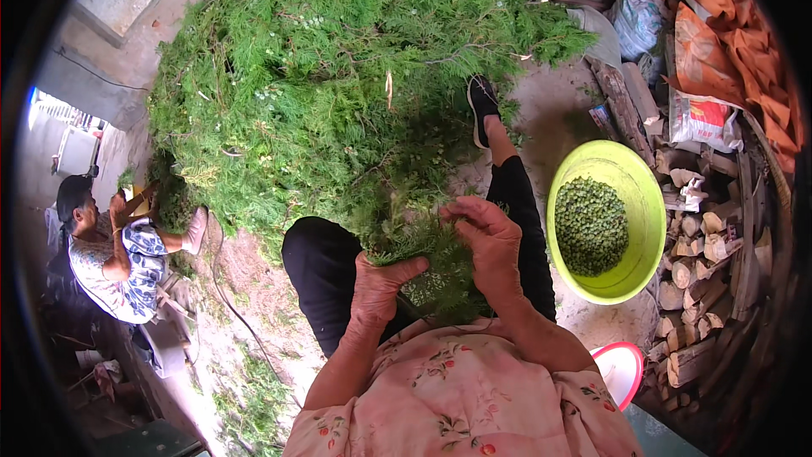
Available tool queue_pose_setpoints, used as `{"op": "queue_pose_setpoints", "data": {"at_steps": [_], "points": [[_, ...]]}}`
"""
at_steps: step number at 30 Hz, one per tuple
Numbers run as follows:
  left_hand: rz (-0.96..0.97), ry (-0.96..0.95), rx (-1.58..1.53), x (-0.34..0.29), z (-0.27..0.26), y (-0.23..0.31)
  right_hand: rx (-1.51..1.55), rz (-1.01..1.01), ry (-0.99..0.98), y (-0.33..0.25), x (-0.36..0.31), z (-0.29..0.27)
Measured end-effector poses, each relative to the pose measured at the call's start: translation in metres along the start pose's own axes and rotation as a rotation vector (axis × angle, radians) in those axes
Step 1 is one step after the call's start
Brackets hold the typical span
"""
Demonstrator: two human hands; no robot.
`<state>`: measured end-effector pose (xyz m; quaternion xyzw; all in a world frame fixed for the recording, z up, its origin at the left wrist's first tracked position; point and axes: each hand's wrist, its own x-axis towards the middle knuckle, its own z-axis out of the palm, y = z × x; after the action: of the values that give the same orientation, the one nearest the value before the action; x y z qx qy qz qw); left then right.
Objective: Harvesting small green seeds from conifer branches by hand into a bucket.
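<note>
Over my lap, my left hand [382,286] is closed around a green evergreen sprig [440,275] with flat, feathery leaves, the thumb lying across it. Just to the right, my right hand [491,241] is raised at the sprig's far side. Its thumb and forefinger are pinched together, and whatever is between them is too small to name. In front of my knees spreads a large heap of cut evergreen branches [313,93]. On my right stands a yellow-green basin [644,241] with many small round green cones [590,227] in it.
A stack of split firewood [698,275] lies beyond the basin, below orange sacking [736,42] and a white bag [704,123]. A red-rimmed white basin [624,372] sits near my right hip. At left, another person [114,258] sits by the heap. A dark cable [241,317] crosses the floor.
</note>
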<state>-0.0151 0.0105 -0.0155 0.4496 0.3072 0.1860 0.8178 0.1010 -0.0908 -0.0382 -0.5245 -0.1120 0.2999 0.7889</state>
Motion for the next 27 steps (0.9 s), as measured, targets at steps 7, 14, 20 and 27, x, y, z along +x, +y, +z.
{"op": "queue_pose_setpoints", "data": {"at_steps": [7,14,20,27], "points": [[-0.043,0.034,0.065,-0.003,0.0,0.004,0.295,-0.014,0.178,-0.009,0.016,-0.015],[-0.024,0.046,0.082,-0.004,-0.008,0.001,-0.082,0.101,-0.174,-0.029,0.011,-0.03],[0.014,0.002,0.079,-0.005,-0.005,0.001,-0.432,-0.089,-0.392,-0.024,0.006,-0.014],[-0.012,0.005,0.115,-0.005,-0.002,0.001,-0.235,0.159,-0.159,-0.015,-0.005,-0.011]]}}
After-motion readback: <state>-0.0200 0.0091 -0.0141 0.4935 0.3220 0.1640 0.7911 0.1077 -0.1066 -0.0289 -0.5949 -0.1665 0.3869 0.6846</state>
